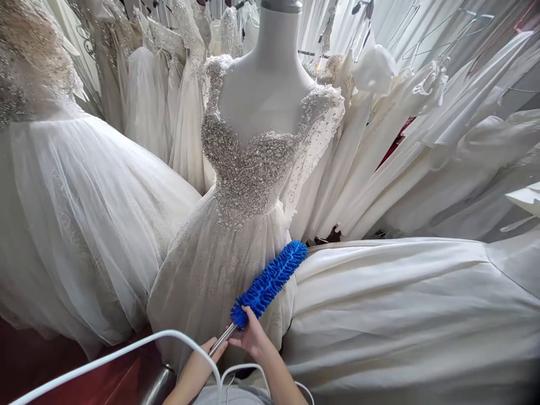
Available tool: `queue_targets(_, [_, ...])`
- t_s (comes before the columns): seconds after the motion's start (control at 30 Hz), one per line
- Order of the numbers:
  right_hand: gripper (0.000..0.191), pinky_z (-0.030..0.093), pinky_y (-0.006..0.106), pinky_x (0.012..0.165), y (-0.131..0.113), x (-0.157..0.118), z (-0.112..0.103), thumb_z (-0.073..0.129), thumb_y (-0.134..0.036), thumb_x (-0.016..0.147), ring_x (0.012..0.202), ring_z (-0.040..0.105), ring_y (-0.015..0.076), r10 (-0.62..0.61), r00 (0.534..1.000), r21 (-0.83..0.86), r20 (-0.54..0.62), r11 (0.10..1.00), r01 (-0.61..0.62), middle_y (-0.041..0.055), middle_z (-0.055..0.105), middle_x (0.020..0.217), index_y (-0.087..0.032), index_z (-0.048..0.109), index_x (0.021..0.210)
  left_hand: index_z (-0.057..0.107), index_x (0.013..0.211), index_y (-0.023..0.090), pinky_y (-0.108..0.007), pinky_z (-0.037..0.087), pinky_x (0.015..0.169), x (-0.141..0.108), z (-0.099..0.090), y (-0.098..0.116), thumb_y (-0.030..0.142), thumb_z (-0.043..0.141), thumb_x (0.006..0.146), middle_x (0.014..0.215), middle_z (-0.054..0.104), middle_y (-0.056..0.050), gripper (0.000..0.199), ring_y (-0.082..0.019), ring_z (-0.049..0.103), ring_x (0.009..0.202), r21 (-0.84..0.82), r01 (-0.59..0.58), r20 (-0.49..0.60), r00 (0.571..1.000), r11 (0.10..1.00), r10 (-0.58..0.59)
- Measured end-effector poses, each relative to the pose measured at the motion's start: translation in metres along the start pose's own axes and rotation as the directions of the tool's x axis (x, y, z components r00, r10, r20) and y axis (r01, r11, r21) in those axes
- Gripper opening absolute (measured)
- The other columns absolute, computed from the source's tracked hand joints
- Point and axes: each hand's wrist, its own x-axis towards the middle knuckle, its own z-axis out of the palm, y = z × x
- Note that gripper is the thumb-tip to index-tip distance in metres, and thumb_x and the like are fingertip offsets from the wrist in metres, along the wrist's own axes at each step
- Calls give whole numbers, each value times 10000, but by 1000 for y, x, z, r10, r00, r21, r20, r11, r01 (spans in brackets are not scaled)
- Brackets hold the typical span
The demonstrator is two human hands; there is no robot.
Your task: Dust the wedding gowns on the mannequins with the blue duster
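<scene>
A blue microfiber duster [270,284] with a thin metal handle slants up and to the right before a beaded white gown [248,174] on a mannequin [270,84]. My left hand [205,354] is closed about the metal handle, its fingers partly hidden. At the lower end of the fluffy blue head, my right hand [252,334] holds the duster, with the thumb against the bristles. The duster's tip lies in front of the gown's skirt, on its right side; whether it touches the fabric I cannot tell.
Another white gown [76,214] with a wide skirt stands at left. A plain satin gown [413,304] spreads across the right. Several dresses hang on racks behind. A white cable-like loop [126,344] crosses the lower foreground, above a dark red floor [122,377].
</scene>
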Motion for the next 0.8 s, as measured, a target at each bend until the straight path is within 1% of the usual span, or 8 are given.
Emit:
queue_targets(0.1, [451,497,306,564,-13,-6,39,566,-563,686,744,625,205,-195,980,-70,48,978,198,77,622,837,-151,569,869,593,789,181,-244,378,591,6,-26,7,634,385,754,595,527,34,499,-159,512,621,-69,3,-71,997,998,-8])
queue_targets(0.17, [469,494,317,568,-25,-5,65,596,-553,665,716,626,210,-330,938,-118,103,933,341,71,634,806,-150,566,903,602,893,165,-249,376,557,15,-44,17,655,377,747,545,483,50,559,-152,481,566,-116,-9,-106,994,993,-4])
queue_targets(0.23, [468,492,326,573,-34,2,80,622,-532,646,697,622,211,-419,903,-136,96,893,429,62,636,770,-147,568,908,601,944,157,-252,367,531,24,-57,25,664,377,742,506,443,65,590,-147,456,528,-138,-35,-108,994,990,20])
queue_targets(0.33, [452,484,321,559,-31,17,76,646,-499,625,682,618,210,-422,906,-51,47,904,424,43,633,752,-151,574,904,618,846,169,-259,368,537,30,-61,29,704,396,697,499,450,63,599,-145,453,522,-159,-41,-44,998,986,34])
queue_targets(0.5, [351,485,308,620,2,19,24,650,-411,640,699,631,193,-251,964,295,89,931,216,37,657,767,-153,604,874,522,624,205,-249,288,460,19,-31,22,789,369,617,418,343,86,603,-117,369,418,-198,85,148,987,977,-56])
queue_targets(0.6, [287,489,314,683,6,5,9,645,-372,653,704,634,184,-217,975,395,43,900,183,52,666,738,-138,620,817,457,559,217,-243,232,431,15,-20,22,798,377,602,402,318,87,588,-99,332,385,-200,87,208,977,976,-45])
queue_targets(0.7, [275,490,328,701,-11,-11,26,668,-353,642,736,634,199,-292,955,386,56,888,249,61,673,772,-142,628,814,438,568,218,-229,215,408,20,-28,31,768,410,623,403,300,100,554,-80,298,373,-250,15,168,985,968,28])
queue_targets(0.8, [310,491,337,670,-33,-13,58,688,-368,632,717,622,205,-428,903,287,45,871,399,67,664,803,-143,624,836,441,610,221,-214,223,372,28,-41,45,768,424,616,392,287,120,548,-66,267,343,-339,32,137,991,940,15])
